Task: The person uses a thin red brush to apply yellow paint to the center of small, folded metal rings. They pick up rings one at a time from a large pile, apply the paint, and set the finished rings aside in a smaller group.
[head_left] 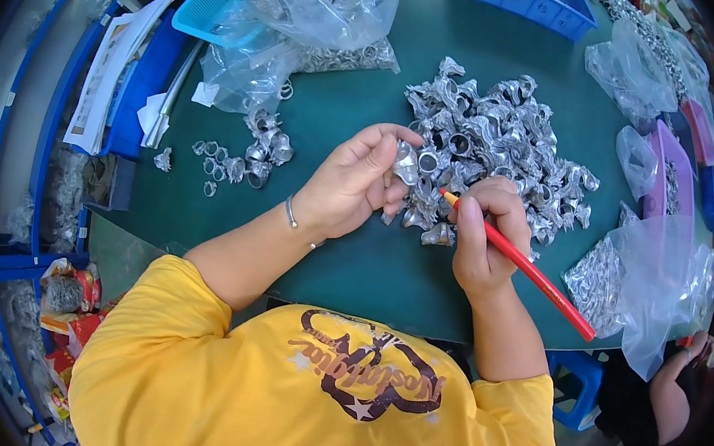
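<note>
Head view: above the green table (356, 94), the left hand (353, 175) pinches a metal ring (406, 164) beside the silvery heap (503, 130); the right hand (490, 240) pinches a red pencil (540, 281), tip just apart. I'd brace the ring firmly and touch its curved face lightly.

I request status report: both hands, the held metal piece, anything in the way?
Left hand: holding silver metal piece. Right hand: holding red pencil, tip near piece. Pile of metal pieces close ahead, seemingly not blocking.
</note>
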Demonstrator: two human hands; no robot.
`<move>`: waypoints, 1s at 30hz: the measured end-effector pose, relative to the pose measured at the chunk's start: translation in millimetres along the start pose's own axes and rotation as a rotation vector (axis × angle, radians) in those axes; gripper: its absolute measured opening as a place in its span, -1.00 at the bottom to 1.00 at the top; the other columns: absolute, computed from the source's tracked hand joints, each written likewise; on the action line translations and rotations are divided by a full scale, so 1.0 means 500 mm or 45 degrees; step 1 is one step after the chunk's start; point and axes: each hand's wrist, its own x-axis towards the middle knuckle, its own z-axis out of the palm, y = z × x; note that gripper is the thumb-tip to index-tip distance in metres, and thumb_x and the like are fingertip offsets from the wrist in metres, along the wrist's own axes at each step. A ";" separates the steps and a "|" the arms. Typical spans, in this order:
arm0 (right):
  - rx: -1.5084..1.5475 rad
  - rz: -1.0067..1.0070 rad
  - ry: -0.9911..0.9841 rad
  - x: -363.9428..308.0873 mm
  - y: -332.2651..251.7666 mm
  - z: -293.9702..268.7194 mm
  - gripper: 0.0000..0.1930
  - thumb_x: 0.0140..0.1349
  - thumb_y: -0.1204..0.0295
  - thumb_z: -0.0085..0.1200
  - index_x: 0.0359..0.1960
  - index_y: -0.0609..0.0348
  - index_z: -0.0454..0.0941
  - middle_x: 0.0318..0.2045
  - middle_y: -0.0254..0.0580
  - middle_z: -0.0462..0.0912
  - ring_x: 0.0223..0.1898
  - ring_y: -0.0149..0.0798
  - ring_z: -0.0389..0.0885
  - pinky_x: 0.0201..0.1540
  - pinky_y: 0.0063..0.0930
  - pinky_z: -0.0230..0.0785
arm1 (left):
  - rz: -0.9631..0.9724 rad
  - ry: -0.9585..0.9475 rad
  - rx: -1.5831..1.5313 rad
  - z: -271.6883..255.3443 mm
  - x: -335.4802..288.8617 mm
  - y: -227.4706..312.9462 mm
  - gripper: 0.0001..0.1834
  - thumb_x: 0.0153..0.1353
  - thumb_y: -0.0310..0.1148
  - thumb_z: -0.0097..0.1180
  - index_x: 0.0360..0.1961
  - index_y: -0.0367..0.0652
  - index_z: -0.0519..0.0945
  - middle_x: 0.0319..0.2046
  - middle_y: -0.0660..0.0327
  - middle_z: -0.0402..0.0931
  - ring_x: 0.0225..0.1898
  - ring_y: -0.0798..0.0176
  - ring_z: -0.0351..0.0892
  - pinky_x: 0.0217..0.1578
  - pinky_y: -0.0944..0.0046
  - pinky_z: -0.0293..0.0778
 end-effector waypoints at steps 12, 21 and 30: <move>0.026 0.005 0.006 -0.003 0.006 -0.005 -0.89 0.06 0.65 0.10 -0.43 0.22 0.43 -0.55 -0.17 0.53 -0.53 -0.20 0.46 -0.35 -0.38 0.28 | -0.108 -0.067 -0.102 -0.015 -0.006 -0.007 -0.84 0.39 -0.43 -0.09 -0.10 -0.28 0.42 -0.01 -0.08 0.49 -0.16 0.14 0.67 -0.24 0.33 0.64; 0.027 -0.007 -0.036 0.002 0.001 -0.006 -0.90 0.05 0.65 0.11 -0.45 0.21 0.45 -0.56 -0.19 0.56 -0.54 -0.22 0.47 -0.34 -0.40 0.27 | 0.040 -0.035 0.216 -0.001 -0.011 -0.019 -0.90 0.26 -0.58 0.05 -0.21 -0.26 0.45 -0.04 -0.07 0.46 -0.18 0.08 0.67 -0.24 0.28 0.67; 0.030 0.074 -0.089 0.000 -0.003 -0.002 -0.89 0.06 0.66 0.10 -0.48 0.19 0.45 -0.57 -0.24 0.55 -0.57 -0.26 0.45 -0.37 -0.40 0.24 | 0.151 -0.081 0.212 -0.005 -0.010 -0.031 -0.88 0.22 -0.63 0.09 -0.22 -0.30 0.47 -0.04 -0.03 0.45 -0.16 0.07 0.65 -0.19 0.27 0.67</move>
